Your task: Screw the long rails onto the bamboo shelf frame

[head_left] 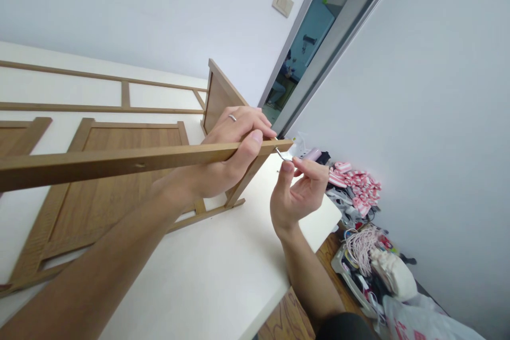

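My left hand (227, 154) is wrapped round the end of a long brown wooden rail (119, 162) and holds it above the white table (199, 276). A ring shows on one finger. My right hand (297, 194) pinches a small bent metal key (282, 155) between thumb and fingers. The key's tip sits at the rail's end, just under my left thumb. Below the rail, a wooden panel frame (119, 141) lies flat on the table.
More wooden frame pieces (99, 93) lie further back on the table, and one panel (221, 98) stands upright. On the floor at the right lie pink-striped cloths (354, 183), cords and bags (394, 271). A half-open doorway (303, 58) is behind.
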### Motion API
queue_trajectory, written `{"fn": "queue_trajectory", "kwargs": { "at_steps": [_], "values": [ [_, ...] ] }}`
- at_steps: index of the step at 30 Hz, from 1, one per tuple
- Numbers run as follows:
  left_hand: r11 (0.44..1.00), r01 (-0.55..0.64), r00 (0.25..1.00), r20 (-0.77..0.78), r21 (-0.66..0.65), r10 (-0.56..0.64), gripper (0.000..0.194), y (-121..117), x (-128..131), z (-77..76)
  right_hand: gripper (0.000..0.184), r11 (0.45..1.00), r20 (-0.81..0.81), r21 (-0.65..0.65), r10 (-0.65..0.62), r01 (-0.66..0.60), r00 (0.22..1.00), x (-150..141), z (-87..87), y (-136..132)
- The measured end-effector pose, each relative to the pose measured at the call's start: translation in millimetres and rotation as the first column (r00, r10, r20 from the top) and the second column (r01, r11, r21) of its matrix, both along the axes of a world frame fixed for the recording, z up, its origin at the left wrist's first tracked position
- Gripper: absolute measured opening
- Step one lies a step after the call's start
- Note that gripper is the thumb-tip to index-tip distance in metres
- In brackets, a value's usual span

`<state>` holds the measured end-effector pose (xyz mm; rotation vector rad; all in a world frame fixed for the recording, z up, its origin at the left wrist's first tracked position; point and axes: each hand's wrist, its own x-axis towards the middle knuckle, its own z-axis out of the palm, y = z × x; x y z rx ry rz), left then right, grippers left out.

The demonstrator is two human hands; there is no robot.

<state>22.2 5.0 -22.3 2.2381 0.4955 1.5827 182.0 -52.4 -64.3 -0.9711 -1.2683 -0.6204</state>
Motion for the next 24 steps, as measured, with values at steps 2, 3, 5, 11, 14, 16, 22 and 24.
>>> {"fn": "queue_trajectory", "kwargs": {
  "at_steps": [2,3,5,11,14,16,22,24],
  "values": [
    [1.000,0.002,1.000,0.002,0.001,-0.002,0.034,-0.2,0.1,0.6,0.003,1.000,-0.016,-0.011,-0.010,0.010,1.000,-0.6,-1.2,-0.7],
    [1.000,0.007,1.000,0.005,0.003,-0.007,0.033,-0.3,0.2,1.0,0.003,1.000,-0.021,-0.017,-0.017,0.016,1.000,-1.1,-1.7,-1.2],
    [1.000,0.017,1.000,0.015,0.005,-0.017,0.032,-0.5,0.4,1.6,0.003,0.999,-0.029,-0.028,-0.021,0.020,0.999,-2.1,-2.8,-2.1],
    [1.000,0.024,0.999,0.028,-0.009,-0.023,0.031,-0.5,1.4,-0.1,0.005,0.998,-0.065,-0.058,-0.011,0.007,0.998,-3.7,-5.8,-5.2],
    [0.999,0.032,0.999,0.029,-0.019,-0.031,0.032,-0.1,1.9,-1.3,0.004,0.998,-0.080,-0.046,0.027,-0.030,0.996,-4.5,-6.0,-5.7],
    [0.999,0.029,0.999,0.029,-0.013,-0.029,0.032,-0.1,1.8,-1.0,0.005,0.998,-0.085,-0.030,0.052,-0.055,0.995,-5.4,-5.9,-5.6],
    [1.000,0.016,1.000,0.016,-0.001,-0.016,0.031,-2.3,0.7,3.7,0.003,0.997,-0.102,-0.045,0.060,-0.065,0.993,-7.3,-6.1,-5.7],
    [1.000,0.013,1.000,0.017,0.006,-0.013,0.031,-2.8,0.9,4.4,0.003,0.994,-0.118,-0.040,0.093,-0.098,0.989,-7.3,-6.2,-6.5]
  ]
}}
